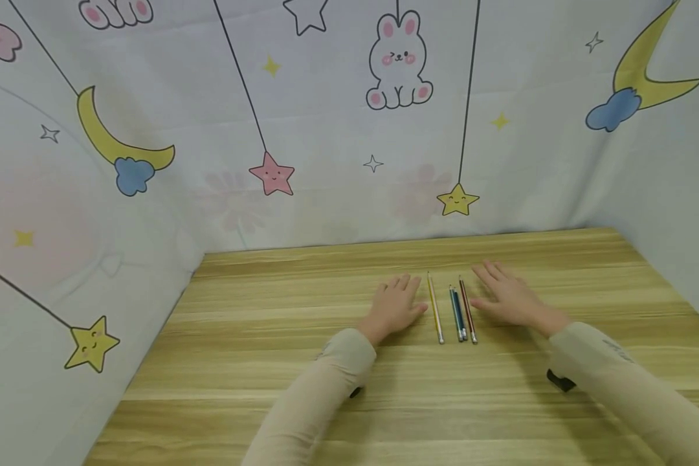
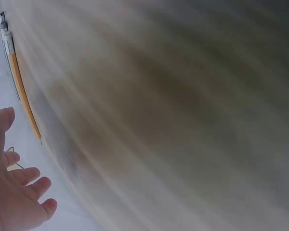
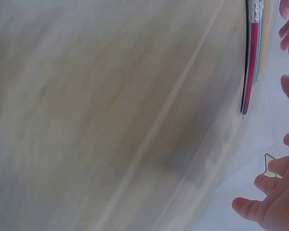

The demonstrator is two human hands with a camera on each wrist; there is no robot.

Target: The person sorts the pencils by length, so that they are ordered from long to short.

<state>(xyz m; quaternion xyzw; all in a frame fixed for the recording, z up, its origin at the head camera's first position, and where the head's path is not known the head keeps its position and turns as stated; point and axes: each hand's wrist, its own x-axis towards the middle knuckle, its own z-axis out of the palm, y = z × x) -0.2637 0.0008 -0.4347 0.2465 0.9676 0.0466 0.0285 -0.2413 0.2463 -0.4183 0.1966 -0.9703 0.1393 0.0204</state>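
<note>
Several pencils with eraser ends toward me lie side by side on the wooden table. At the left is a yellow pencil (image 1: pixel 435 307), set a little apart. A teal pencil (image 1: pixel 457 314) and a dark blue pencil (image 1: pixel 460 315) lie close together, and a dark red pencil (image 1: pixel 468 309) is at the right. My left hand (image 1: pixel 393 307) is left of the yellow pencil, fingers spread, thumb toward it. My right hand (image 1: pixel 509 299) lies beyond the red pencil, fingers extended, its thumb near the shaft. Both hands hold nothing. The right wrist view shows the red pencil (image 3: pixel 252 62) nearest.
The wood-grain table (image 1: pixel 239 362) ends at a white cloth backdrop (image 1: pixel 338 129) printed with moons, stars and a rabbit. The cloth also runs along the left and right sides. Dark bands show under both sleeves.
</note>
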